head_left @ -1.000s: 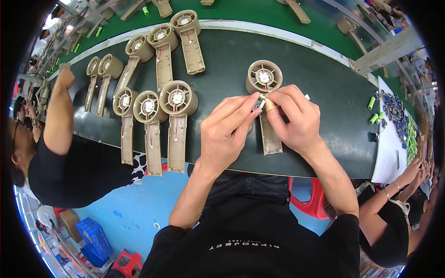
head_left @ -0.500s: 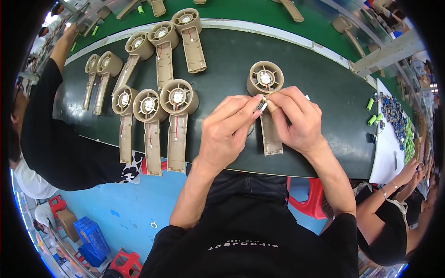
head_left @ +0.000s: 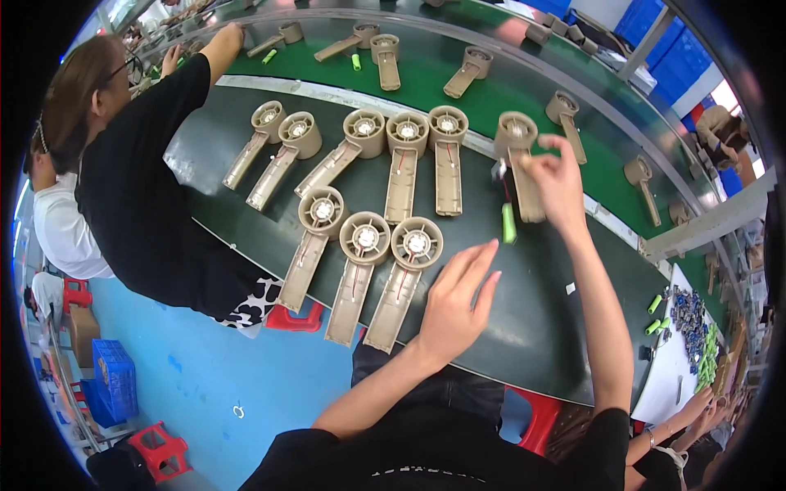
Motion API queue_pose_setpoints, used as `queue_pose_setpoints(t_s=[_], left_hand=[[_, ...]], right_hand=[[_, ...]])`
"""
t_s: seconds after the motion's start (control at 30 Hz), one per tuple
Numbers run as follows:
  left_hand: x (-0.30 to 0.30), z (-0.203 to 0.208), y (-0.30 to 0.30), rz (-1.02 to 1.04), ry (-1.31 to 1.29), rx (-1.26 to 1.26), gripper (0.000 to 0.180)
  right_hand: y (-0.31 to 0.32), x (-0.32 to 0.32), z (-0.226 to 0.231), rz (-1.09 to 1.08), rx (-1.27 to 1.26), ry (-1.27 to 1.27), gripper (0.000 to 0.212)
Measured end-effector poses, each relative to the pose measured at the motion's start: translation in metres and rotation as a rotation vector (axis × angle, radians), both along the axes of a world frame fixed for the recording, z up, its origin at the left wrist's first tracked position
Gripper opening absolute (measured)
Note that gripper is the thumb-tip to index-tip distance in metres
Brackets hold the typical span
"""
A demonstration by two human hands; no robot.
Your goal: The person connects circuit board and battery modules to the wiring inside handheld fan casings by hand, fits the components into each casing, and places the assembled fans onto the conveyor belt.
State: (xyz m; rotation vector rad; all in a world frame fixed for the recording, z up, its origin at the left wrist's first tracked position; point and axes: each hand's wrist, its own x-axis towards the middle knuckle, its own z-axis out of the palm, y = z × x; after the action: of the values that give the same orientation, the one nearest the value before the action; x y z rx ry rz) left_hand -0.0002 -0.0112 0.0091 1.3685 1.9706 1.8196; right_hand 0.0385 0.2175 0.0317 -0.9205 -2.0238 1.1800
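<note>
My right hand (head_left: 558, 184) is closed on the side of a beige handheld fan housing (head_left: 528, 192) near the far edge of the table. Slight blur covers the housing's round head, and its open handle points toward me. Beside it, a green battery cell (head_left: 508, 223) dangles at the end of dark and red wires. Below and to the left, my left hand (head_left: 460, 299) is open and holds nothing, fingers stretched out. Several similar fan housings stand left of it, the nearest being a beige housing (head_left: 403, 299) with red wires in its open handle.
Past the table's pale rim (head_left: 606, 214), a green conveyor (head_left: 426, 86) carries more fan housings. At right, a white sheet (head_left: 665, 372) bears small blue parts and green cells. A person in a black sleeve (head_left: 139, 196) works at the left; another person's hands (head_left: 696, 409) are at lower right.
The fan housing has moved from in front of me to the table's far edge with my right hand. My left hand has let go and drawn back. The view has shifted.
</note>
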Motion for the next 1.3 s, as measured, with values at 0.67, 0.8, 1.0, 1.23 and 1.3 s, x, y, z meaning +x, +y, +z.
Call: queue_pose_setpoints(t_s=[0.67,0.8,1.0,1.23,1.3], left_hand=[[0.0,-0.013,0.003,-0.193,0.106,-0.192,0.028],[0.0,-0.013,0.002,-0.24,0.057,-0.179,0.029],[0.0,-0.015,0.0,-0.157,0.086,-0.132,0.025],[0.002,0.0,0.003,-0.16,-0.165,0.044,0.034],[0.005,0.017,-0.001,-0.282,-0.43,-0.194,0.045]], right_hand=[[0.073,-0.294,0.022,0.243,-0.054,-0.437,0.055],[0.068,-0.301,0.008,0.386,-0.329,-0.31,0.024],[0.051,-0.163,0.055,0.374,-0.263,-0.147,0.02],[-0.096,0.064,0.053,-0.091,-0.378,-0.102,0.024],[-0.135,0.09,0.034,-0.146,-0.498,-0.062,0.025]])
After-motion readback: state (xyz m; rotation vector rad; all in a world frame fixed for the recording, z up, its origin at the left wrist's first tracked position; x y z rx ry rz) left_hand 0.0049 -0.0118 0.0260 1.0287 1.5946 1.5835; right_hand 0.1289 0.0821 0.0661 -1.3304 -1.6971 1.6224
